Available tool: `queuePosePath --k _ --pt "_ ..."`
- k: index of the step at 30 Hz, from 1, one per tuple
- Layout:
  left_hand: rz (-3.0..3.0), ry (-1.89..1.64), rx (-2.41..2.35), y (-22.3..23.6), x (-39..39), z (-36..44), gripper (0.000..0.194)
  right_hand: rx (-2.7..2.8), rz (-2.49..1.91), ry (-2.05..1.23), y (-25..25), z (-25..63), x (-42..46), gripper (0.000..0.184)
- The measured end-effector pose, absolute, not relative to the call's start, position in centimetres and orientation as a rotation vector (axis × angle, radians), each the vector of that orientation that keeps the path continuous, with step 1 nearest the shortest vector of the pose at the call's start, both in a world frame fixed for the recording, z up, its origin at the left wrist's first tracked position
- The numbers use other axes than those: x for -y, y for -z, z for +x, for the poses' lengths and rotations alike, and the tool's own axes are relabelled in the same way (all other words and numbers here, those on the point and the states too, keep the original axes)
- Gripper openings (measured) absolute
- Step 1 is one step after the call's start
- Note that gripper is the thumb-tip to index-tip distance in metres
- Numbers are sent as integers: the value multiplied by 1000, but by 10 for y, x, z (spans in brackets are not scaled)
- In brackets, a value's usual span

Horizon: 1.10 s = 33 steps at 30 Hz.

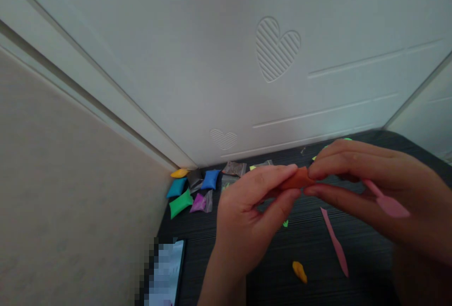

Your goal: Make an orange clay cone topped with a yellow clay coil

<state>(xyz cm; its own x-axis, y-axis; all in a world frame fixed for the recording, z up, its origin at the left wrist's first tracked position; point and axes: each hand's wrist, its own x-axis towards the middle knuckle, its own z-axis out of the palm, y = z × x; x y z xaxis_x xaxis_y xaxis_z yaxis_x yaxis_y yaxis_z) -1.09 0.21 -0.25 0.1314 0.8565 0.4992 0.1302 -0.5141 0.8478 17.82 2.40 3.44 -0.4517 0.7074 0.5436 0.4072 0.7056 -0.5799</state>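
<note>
A piece of orange modelling clay [298,178] is held above the dark table between both hands. My left hand [249,209] pinches its left end between thumb and fingers. At the other end, the thumb and fingers of my right hand [374,179] are closed on it. A pink modelling tool [392,206] is also tucked in my right hand, its flat blade sticking out. Below lies a second pink tool [335,244] on the table. Near it are a small yellow-orange clay lump [299,271] and a tiny green piece [286,223], partly beneath the hands.
Green [180,204], purple [200,203], blue [210,180], teal [176,187] and black packets [194,180] lie at the back left. A clear bag [234,169] with brown contents is beside them. A screen device [171,268] lies front left. A white panel [197,70] rises behind.
</note>
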Motion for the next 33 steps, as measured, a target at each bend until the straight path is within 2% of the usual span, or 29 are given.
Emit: queuePosePath --k 8,16,33 --pt "2122 -1535 -1024 -1 -4 -4 39 2035 -860 -600 -32 180 -24 16" --pt "2077 -1616 -960 0 -5 -3 33 2004 -848 -685 -32 180 -23 15" --pt "1862 -1650 -1019 3 -1 -1 36 1912 -904 -635 -33 173 -21 11"
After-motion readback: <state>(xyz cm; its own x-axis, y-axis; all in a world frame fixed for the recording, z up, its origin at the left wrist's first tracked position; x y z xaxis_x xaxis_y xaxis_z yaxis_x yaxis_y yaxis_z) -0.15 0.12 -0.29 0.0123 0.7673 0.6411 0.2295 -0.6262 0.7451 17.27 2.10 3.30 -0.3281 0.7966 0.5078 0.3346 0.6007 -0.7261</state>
